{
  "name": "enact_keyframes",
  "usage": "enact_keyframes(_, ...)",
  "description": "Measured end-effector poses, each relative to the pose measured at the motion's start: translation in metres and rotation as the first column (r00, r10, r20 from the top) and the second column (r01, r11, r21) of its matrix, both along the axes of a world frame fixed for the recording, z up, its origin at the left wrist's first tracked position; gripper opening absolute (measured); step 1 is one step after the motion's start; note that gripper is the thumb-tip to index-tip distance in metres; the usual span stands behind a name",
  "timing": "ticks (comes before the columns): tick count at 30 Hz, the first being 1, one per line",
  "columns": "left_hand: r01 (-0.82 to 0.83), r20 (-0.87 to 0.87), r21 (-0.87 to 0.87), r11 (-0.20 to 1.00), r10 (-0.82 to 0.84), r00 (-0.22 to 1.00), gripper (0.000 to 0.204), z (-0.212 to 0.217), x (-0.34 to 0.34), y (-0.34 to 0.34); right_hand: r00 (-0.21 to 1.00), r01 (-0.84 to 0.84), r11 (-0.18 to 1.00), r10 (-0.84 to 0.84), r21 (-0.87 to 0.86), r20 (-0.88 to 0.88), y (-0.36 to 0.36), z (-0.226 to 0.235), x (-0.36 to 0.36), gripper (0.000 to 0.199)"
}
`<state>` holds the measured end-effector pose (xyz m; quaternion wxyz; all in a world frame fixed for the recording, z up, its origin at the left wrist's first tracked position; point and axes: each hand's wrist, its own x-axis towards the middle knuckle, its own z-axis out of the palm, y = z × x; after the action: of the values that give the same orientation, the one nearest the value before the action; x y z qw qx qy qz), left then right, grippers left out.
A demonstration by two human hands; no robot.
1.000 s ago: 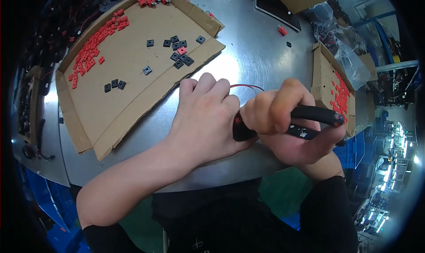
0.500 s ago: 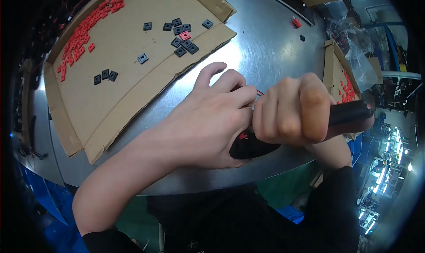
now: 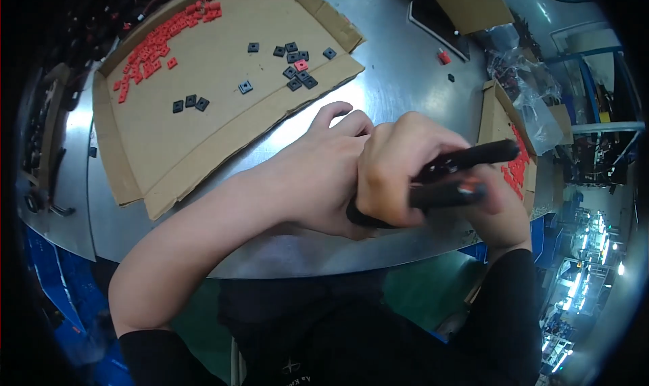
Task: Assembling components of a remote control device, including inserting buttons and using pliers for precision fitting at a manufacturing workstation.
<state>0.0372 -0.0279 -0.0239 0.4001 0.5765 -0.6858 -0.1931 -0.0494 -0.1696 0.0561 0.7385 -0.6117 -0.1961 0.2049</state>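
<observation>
Probably for control, the right hand (image 3: 400, 166) clamps its fingers around black handles (image 3: 473, 157); whether the left hand (image 3: 321, 178) grips anything, I cannot tell.

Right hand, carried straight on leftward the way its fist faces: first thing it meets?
The left hand, most likely. The right hand, holding a black-handled tool, already overlaps it in view; depth is unclear, so it might pass just above.

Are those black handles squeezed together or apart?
Apart: a gap shows between the ends of the black handles, which poke out of the right hand.
</observation>
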Motion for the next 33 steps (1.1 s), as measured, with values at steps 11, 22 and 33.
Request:
enact_keyframes(11,-0.227,0.196,-0.147,0.963,0.253,0.947,0.045,0.003,-0.021,0.004,0.592,0.701,0.633,-0.773,0.329,0.228,0.017,-0.029,-0.082,0.066)
enact_keyframes(22,-0.255,0.212,-0.062,0.965,0.262,0.941,0.043,0.005,-0.021,0.001,0.539,0.675,0.675,-0.726,0.298,0.427,0.026,-0.046,-0.074,0.064)
enact_keyframes(33,-0.267,0.2,-0.016,0.964,0.265,0.943,0.04,0.008,-0.024,0.003,0.537,0.701,0.663,-0.734,0.264,0.417,0.032,-0.038,-0.076,0.067)
